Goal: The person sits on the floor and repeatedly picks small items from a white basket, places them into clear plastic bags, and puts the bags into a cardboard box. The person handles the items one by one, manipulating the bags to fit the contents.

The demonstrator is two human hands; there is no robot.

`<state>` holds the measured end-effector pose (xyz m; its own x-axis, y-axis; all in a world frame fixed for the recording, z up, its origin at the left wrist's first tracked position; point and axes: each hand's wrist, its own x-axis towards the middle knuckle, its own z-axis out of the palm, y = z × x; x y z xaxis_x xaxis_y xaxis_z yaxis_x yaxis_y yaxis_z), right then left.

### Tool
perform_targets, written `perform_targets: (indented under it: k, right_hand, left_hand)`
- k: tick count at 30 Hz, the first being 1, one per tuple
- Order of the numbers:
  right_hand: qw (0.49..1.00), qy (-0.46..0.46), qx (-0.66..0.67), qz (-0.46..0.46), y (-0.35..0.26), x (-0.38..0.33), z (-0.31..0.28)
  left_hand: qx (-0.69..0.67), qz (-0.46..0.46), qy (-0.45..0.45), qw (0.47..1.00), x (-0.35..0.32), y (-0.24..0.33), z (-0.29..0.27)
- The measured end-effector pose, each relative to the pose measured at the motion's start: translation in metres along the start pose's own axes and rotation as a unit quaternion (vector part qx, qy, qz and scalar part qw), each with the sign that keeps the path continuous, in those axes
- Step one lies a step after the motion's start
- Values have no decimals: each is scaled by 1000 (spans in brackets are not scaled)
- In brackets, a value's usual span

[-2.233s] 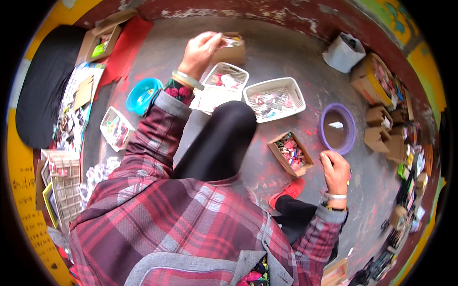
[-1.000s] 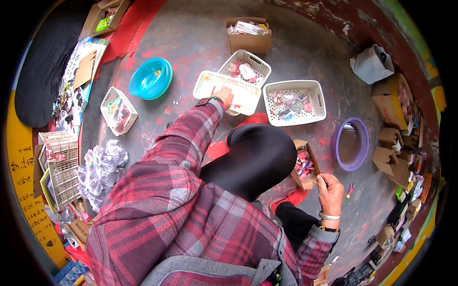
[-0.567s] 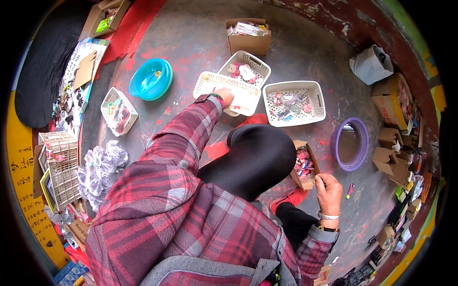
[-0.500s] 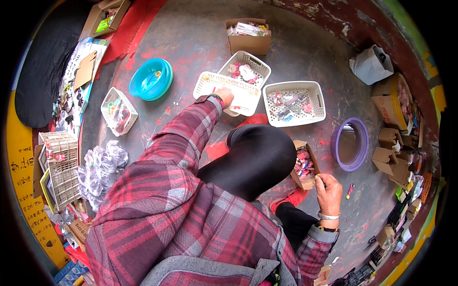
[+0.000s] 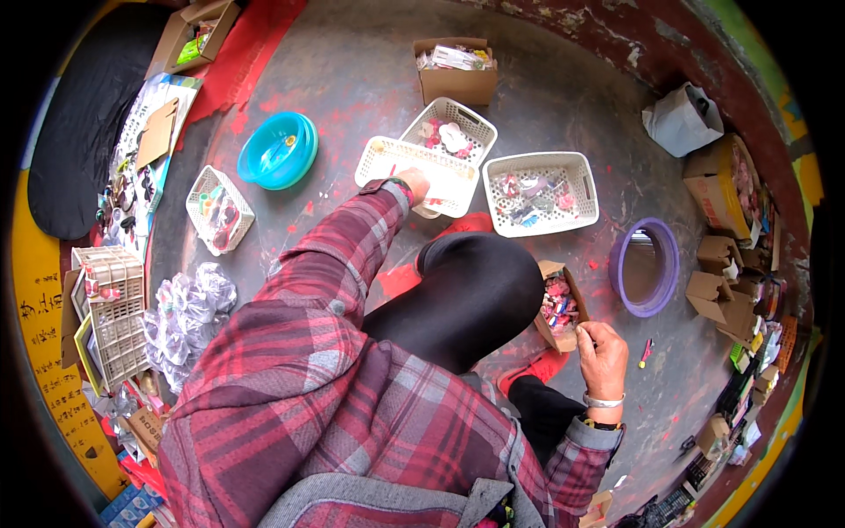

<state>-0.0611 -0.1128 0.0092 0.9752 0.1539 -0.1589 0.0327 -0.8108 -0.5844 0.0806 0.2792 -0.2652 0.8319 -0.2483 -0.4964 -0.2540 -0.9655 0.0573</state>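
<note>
- The left hand (image 5: 415,184) is lowered over the white tray (image 5: 458,192); its fingertips are hidden, so whether anything is grasped cannot be told.
- The right hand (image 5: 603,356) is held beside the cardboard box (image 5: 561,342), thumb and fingertips pinched together; anything gripped between them cannot be made out.
- Part of the rear basket (image 5: 487,132) is covered by the tray.

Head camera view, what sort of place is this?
Possibly a storeroom or small-goods workspace, with walls around it: white baskets of small items sit on the bare, paint-marked floor, and cardboard boxes stand along the wall, whose paint is peeling.
</note>
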Motion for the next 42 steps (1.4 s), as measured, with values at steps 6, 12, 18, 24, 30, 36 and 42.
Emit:
perform_targets:
  k: [6,12,18,24,30,36,42]
  right_hand:
    - [1000,2,-1,-9,-2,-1,-1]
    - [1000,-4,-13,-14,-3,0,-2]
    - [1000,-3,-5,-19,-5,0,-1]
    - [999,-5,-16,-27,-5,-2,-1]
    - [999,0,-24,-31,-8,-7,-5]
    - [997,20,-27,-62,-8,-13,-6]
    - [967,156,134,-148,-27,-6,-19]
  left_hand:
    - [-45,-13,7,999,-11,10,-15]
    - [-38,-16,53,998,-17,3,-10]
    - [17,-10,98,995,-24,9,-26]
    - [63,24,92,993,-21,7,-17]
    - [-34,-25,-16,999,-38,16,-58]
    - [-225,20,207,952,-31,-3,-113]
    - [-338,203,185,900,-104,72,-266]
